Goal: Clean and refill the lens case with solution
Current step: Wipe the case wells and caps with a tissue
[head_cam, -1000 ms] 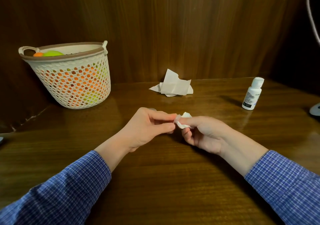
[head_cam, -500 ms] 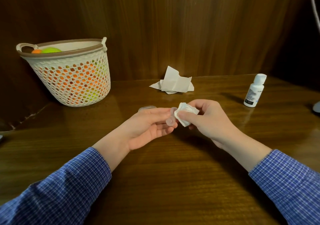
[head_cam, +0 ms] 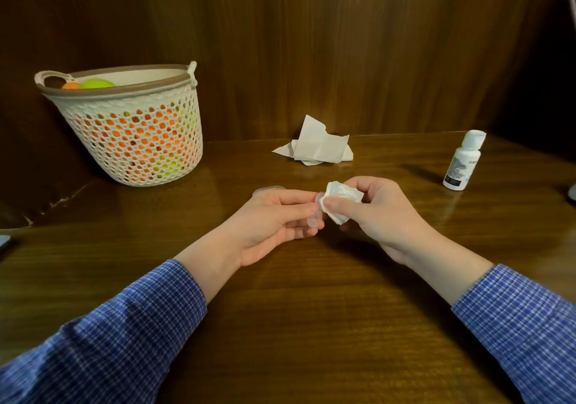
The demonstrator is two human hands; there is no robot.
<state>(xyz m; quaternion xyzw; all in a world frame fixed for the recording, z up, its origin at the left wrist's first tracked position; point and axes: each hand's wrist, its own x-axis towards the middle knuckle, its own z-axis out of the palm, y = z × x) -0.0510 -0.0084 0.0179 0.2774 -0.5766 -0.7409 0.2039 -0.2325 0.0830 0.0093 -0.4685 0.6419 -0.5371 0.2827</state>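
Observation:
My left hand [head_cam: 274, 219] pinches a small clear lens case [head_cam: 314, 219] between thumb and fingers above the wooden table [head_cam: 311, 325]. My right hand [head_cam: 377, 213] grips a crumpled white tissue [head_cam: 341, 199] and presses it against the upper cup of the case. A clear cap [head_cam: 269, 189] lies on the table just behind my left hand, mostly hidden by it. The white solution bottle [head_cam: 463, 160] stands upright at the right, cap on, apart from both hands.
A loose white tissue [head_cam: 316, 146] lies at the back of the table by the wooden wall. A perforated cream basket [head_cam: 134, 129] with orange and green things inside stands at the back left. A dark flat object [head_cam: 4, 243] pokes in at the left edge.
My right hand has turned so its palm side faces up and the tissue shows more. Both hands sit a little higher in view, and the lens case is now visible between them.

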